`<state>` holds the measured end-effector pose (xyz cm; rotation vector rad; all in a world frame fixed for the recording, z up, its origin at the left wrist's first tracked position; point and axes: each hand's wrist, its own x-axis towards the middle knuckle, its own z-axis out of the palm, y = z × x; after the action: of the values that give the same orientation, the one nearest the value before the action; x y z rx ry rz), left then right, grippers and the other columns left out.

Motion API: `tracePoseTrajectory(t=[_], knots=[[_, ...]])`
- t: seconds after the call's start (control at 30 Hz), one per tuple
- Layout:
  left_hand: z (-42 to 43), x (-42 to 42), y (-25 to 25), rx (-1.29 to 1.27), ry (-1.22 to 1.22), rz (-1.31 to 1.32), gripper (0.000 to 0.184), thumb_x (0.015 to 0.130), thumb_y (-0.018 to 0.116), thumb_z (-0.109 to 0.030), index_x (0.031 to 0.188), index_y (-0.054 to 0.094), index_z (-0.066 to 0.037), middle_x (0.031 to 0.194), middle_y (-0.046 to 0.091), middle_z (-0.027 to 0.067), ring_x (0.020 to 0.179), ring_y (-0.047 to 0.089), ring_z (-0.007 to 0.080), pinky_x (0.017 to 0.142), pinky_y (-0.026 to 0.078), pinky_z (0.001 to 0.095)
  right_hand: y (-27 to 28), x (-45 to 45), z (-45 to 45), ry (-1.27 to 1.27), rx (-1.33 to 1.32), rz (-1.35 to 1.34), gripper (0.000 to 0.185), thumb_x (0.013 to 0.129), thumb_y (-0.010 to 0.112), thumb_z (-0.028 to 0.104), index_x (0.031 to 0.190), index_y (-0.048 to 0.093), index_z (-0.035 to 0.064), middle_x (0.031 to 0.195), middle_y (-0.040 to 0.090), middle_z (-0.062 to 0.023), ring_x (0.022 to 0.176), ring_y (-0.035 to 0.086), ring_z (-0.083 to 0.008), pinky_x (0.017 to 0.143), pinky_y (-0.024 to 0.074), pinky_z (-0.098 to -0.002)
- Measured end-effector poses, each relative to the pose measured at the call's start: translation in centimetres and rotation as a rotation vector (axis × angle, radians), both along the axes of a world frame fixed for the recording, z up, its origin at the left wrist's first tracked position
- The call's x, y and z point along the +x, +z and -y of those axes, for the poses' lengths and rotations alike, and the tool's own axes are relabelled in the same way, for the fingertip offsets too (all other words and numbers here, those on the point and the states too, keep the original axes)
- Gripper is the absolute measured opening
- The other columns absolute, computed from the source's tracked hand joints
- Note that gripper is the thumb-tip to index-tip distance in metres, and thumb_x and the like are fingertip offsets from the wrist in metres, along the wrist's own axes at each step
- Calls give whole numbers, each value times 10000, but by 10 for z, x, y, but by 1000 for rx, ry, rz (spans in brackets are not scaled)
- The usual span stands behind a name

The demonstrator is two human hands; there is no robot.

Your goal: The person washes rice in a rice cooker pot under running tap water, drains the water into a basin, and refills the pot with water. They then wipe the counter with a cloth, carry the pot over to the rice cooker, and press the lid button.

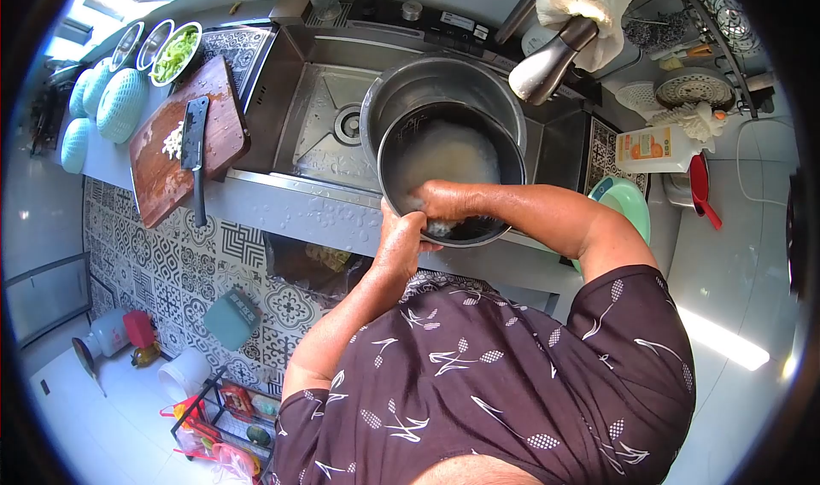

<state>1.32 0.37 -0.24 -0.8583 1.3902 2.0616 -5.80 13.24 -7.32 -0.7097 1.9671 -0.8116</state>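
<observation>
A dark round pot (399,162) holds cloudy, whitish water (453,152), with something pale near its front wall, too blurred to name. It is tilted towards me, over the front of a larger grey metal basin (371,113) in the sink. My left hand (400,233) grips the pot's rim at the front left, the thumb on the rim. Reaching in from the right, my right hand (444,201) is down inside the pot. Its fingers dip into the water, so their pose is hidden. Above the basin hangs a metal faucet head (551,62).
To the left, a wooden board (224,101) carries a cleaver (195,135) and chopped white bits (173,142). Beyond stand metal bowls, one with green vegetables (177,54), and several turquoise mesh domes (122,105). A green basin (628,203) and white jug (656,149) are right.
</observation>
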Motion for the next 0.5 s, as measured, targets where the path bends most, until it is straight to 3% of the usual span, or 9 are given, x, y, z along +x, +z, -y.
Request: tracePoseTrajectory(t=[0.03, 0.1, 0.17, 0.23, 0.27, 0.33, 0.37, 0.47, 0.5], knots=[[0, 1, -4, 31, -1, -19, 609, 647, 442, -14, 1242, 328, -71, 1043, 469, 145, 810, 572, 274, 571, 559, 426, 6, -4, 4, 2, -1, 2, 273, 740, 609, 166, 993, 607, 62, 849, 649, -188, 837, 634, -328, 711, 492, -424], [1, 1, -6, 63, -9, -40, 615, 644, 443, -15, 1245, 329, -74, 1053, 471, 145, 820, 574, 276, 575, 559, 428, 27, -13, 14, -63, 253, -305, 234, 764, 592, 220, 919, 643, 52, 839, 643, -225, 821, 623, -379, 744, 482, -461], [3, 1, -6, 105, -31, -30, 715, 641, 446, -9, 1305, 195, -97, 1114, 415, 174, 854, 567, 306, 562, 545, 420, 50, -23, 14, -49, 276, -407, 216, 797, 564, 237, 908, 646, 71, 832, 646, -215, 816, 620, -385, 739, 490, -472], [2, 1, -7, 95, -27, -26, 717, 642, 447, -10, 1306, 191, -97, 1106, 416, 168, 839, 562, 291, 561, 544, 419, 48, -44, 6, 247, 128, -568, 266, 809, 548, 218, 1039, 626, 109, 918, 641, -221, 930, 602, -375, 823, 475, -462], [2, 1, -8, 84, -19, -23, 718, 643, 448, -12, 1307, 187, -98, 1099, 416, 163, 824, 558, 276, 560, 544, 417, 41, -53, 0, 246, 128, -566, 266, 809, 548, 218, 1039, 626, 109, 918, 641, -221, 930, 602, -375, 823, 475, -462], [2, 1, -12, 77, -29, -32, 708, 647, 449, -14, 1302, 193, -96, 1084, 419, 157, 805, 550, 259, 558, 543, 416, 23, -61, -15, 181, 176, -574, 488, 753, 644, 258, 1212, 533, 135, 1166, 553, -213, 1143, 483, -364, 951, 408, -431], [3, 2, -13, 71, -36, -41, 698, 650, 451, -16, 1296, 198, -93, 1070, 421, 150, 786, 542, 242, 556, 543, 414, 19, -60, -25, 183, 177, -574, 488, 753, 644, 258, 1212, 533, 135, 1166, 553, -213, 1143, 483, -364, 951, 408, -431], [2, -1, -6, 84, -32, -31, 671, 654, 453, -19, 1279, 218, -88, 1046, 427, 144, 781, 529, 222, 549, 542, 411, 5, -46, -51, 131, 341, -321, 910, 622, 744, 335, 1385, 314, 91, 1326, 376, -272, 1203, 418, -375, 1015, 352, -405], [1, -2, -2, 85, -29, -35, 671, 654, 453, -19, 1279, 218, -88, 1046, 427, 144, 781, 529, 222, 549, 542, 411, -5, -39, -56, 133, 342, -325, 910, 622, 744, 335, 1385, 314, 91, 1326, 376, -272, 1203, 418, -375, 1015, 352, -405]])
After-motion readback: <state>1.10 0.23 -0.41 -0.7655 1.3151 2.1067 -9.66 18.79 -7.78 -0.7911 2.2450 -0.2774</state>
